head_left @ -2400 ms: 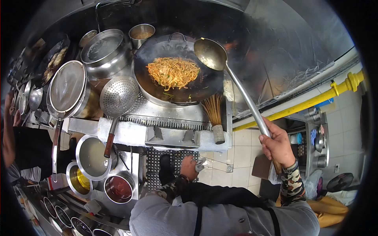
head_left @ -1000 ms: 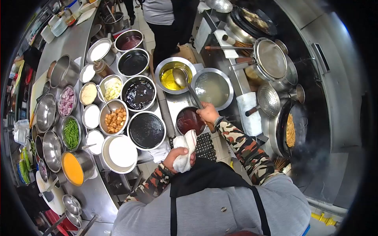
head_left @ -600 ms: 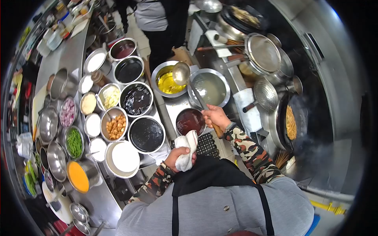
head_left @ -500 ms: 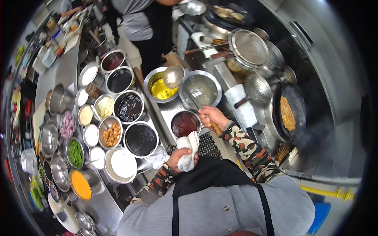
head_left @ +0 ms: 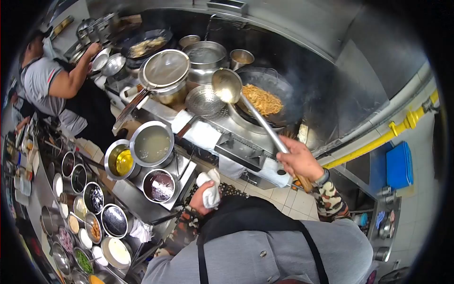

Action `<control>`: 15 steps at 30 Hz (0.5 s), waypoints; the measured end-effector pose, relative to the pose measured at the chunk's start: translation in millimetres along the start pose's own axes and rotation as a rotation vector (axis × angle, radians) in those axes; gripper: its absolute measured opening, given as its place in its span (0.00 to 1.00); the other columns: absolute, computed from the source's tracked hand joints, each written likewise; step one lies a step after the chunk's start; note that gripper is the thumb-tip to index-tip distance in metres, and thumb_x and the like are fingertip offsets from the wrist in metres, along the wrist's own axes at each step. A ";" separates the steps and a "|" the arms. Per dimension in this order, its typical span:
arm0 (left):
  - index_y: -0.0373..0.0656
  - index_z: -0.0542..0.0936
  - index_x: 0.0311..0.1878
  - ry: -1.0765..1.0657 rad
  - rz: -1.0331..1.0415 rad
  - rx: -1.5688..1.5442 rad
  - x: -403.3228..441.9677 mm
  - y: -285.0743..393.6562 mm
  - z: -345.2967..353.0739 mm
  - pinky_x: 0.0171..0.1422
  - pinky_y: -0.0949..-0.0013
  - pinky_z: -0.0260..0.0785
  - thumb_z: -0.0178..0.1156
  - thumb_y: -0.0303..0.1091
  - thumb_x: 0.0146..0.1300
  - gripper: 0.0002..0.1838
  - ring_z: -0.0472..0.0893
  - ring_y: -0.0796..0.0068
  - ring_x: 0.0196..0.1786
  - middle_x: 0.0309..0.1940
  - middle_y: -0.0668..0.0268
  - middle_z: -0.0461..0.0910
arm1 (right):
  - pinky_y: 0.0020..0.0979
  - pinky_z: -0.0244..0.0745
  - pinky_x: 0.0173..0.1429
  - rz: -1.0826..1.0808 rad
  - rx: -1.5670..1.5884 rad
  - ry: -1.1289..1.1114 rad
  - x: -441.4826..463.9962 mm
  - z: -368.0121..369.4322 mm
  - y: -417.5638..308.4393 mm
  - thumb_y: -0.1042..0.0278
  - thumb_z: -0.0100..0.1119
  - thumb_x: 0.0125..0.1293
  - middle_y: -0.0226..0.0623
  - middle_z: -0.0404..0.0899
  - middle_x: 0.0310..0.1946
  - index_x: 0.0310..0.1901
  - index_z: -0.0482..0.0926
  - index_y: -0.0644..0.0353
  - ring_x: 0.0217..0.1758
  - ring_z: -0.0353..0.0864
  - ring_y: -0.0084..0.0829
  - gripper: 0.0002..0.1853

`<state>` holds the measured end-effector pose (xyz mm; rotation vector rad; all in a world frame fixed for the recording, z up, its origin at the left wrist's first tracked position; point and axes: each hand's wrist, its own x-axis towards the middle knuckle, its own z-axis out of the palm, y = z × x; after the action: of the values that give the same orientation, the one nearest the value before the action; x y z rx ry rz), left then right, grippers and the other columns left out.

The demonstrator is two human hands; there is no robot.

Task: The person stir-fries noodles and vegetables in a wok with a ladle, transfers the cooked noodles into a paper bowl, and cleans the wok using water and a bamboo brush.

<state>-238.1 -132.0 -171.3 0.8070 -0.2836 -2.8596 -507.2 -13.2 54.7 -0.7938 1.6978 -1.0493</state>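
My right hand (head_left: pixel 301 160) grips the wooden-ended handle of a long metal ladle (head_left: pixel 261 119). The ladle's bowl is raised over the perforated strainer (head_left: pixel 204 100), left of the noodles (head_left: pixel 263 100). Those noodles lie in a dark wok (head_left: pixel 289 90) on the stove, with faint smoke near it. In front of my body, my left hand (head_left: pixel 198 199) is closed round a folded white cloth (head_left: pixel 210 188). A pot of dark red sauce (head_left: pixel 159 185) stands just left of the cloth.
Left of centre are a pot of yellow oil (head_left: pixel 124 162) and a pot of cloudy liquid (head_left: pixel 152 144). Ingredient bowls and sauce pots fill the lower left. A co-worker (head_left: pixel 56 90) stands at another wok (head_left: pixel 145 44). A yellow pipe (head_left: pixel 378 142) runs along the right.
The view has turned from the sauce pots toward the stove. My right hand has carried the ladle from over the oil pot toward the noodle wok. My left hand still holds the cloth.
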 end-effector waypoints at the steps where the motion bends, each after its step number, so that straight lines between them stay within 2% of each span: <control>1: 0.40 0.73 0.42 -0.070 -0.053 0.027 14.7 3.5 11.3 0.29 0.65 0.73 0.61 0.44 0.59 0.17 0.79 0.66 0.26 0.27 0.61 0.77 | 0.21 0.59 0.13 -0.045 -0.025 0.049 6.8 -11.7 0.9 0.79 0.52 0.64 0.23 0.66 0.18 0.69 0.59 0.59 0.11 0.63 0.16 0.31; 3: 0.41 0.76 0.37 -0.073 -0.031 0.121 56.8 8.3 33.1 0.30 0.65 0.72 0.57 0.48 0.60 0.17 0.78 0.67 0.28 0.24 0.62 0.76 | 0.21 0.59 0.13 0.034 0.339 -0.008 30.9 -59.8 11.7 0.79 0.53 0.63 0.22 0.64 0.18 0.69 0.59 0.59 0.11 0.63 0.15 0.31; 5: 0.40 0.76 0.39 -0.149 0.027 0.027 91.5 18.8 64.3 0.33 0.64 0.73 0.52 0.48 0.62 0.18 0.79 0.64 0.28 0.25 0.61 0.78 | 0.25 0.62 0.14 0.018 0.060 0.205 62.5 -88.2 37.7 0.77 0.55 0.61 0.27 0.71 0.20 0.65 0.65 0.62 0.11 0.65 0.20 0.29; 7: 0.41 0.76 0.41 -0.141 0.065 0.041 128.3 34.1 89.0 0.39 0.58 0.75 0.47 0.50 0.64 0.20 0.79 0.59 0.31 0.30 0.59 0.79 | 0.31 0.73 0.23 -0.324 -0.395 0.424 109.7 -107.7 87.1 0.75 0.55 0.58 0.36 0.78 0.26 0.58 0.71 0.66 0.17 0.74 0.30 0.24; 8: 0.44 0.77 0.44 -0.004 0.016 -0.008 140.6 44.1 106.9 0.43 0.50 0.74 0.43 0.51 0.64 0.22 0.80 0.55 0.37 0.35 0.57 0.80 | 0.33 0.75 0.30 -0.261 -0.405 0.504 123.9 -124.6 95.1 0.74 0.55 0.57 0.38 0.80 0.28 0.55 0.73 0.68 0.22 0.77 0.34 0.22; 9: 0.46 0.77 0.45 0.020 -0.102 0.023 157.8 56.5 119.6 0.49 0.43 0.71 0.41 0.54 0.64 0.24 0.78 0.52 0.40 0.38 0.56 0.79 | 0.33 0.75 0.36 -0.241 -0.443 0.566 141.1 -143.3 114.8 0.73 0.55 0.57 0.39 0.80 0.27 0.53 0.73 0.68 0.27 0.80 0.35 0.21; 10: 0.47 0.77 0.45 0.001 -0.191 0.053 183.0 66.6 125.9 0.51 0.41 0.69 0.41 0.56 0.63 0.25 0.78 0.52 0.41 0.38 0.56 0.79 | 0.33 0.76 0.41 -0.217 -0.480 0.627 158.4 -162.1 134.8 0.71 0.55 0.57 0.40 0.80 0.27 0.51 0.74 0.69 0.32 0.82 0.36 0.20; 11: 0.47 0.77 0.45 -0.021 -0.281 0.084 207.8 75.1 133.7 0.53 0.39 0.67 0.40 0.57 0.63 0.25 0.77 0.51 0.41 0.39 0.56 0.79 | 0.33 0.76 0.41 -0.205 -0.478 0.648 165.8 -164.5 150.7 0.71 0.55 0.57 0.40 0.80 0.27 0.51 0.74 0.69 0.32 0.82 0.36 0.20; 13: 0.48 0.77 0.45 -0.044 -0.314 0.179 242.4 86.0 165.3 0.56 0.37 0.64 0.39 0.58 0.63 0.27 0.77 0.52 0.41 0.38 0.57 0.79 | 0.33 0.76 0.38 -0.008 -0.548 0.709 163.3 -154.4 173.8 0.70 0.57 0.56 0.42 0.80 0.26 0.53 0.74 0.69 0.29 0.81 0.33 0.22; 14: 0.49 0.78 0.43 -0.009 -0.345 0.213 264.3 90.7 182.9 0.52 0.36 0.66 0.42 0.57 0.62 0.24 0.77 0.53 0.40 0.36 0.59 0.79 | 0.34 0.76 0.40 0.077 -0.380 0.611 141.2 -136.0 153.5 0.70 0.59 0.55 0.43 0.80 0.28 0.54 0.74 0.68 0.31 0.80 0.33 0.23; 15: 0.48 0.78 0.40 0.017 -0.280 0.209 288.3 88.8 196.8 0.46 0.42 0.72 0.45 0.50 0.65 0.18 0.79 0.57 0.36 0.33 0.63 0.79 | 0.34 0.76 0.42 0.160 -0.204 0.510 112.6 -115.7 123.2 0.70 0.60 0.54 0.45 0.81 0.29 0.55 0.73 0.67 0.32 0.80 0.34 0.24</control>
<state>-576.5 -248.7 -131.0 0.9785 -0.5129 -3.1183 -658.9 -25.2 -79.7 -0.5265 2.2893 -1.0340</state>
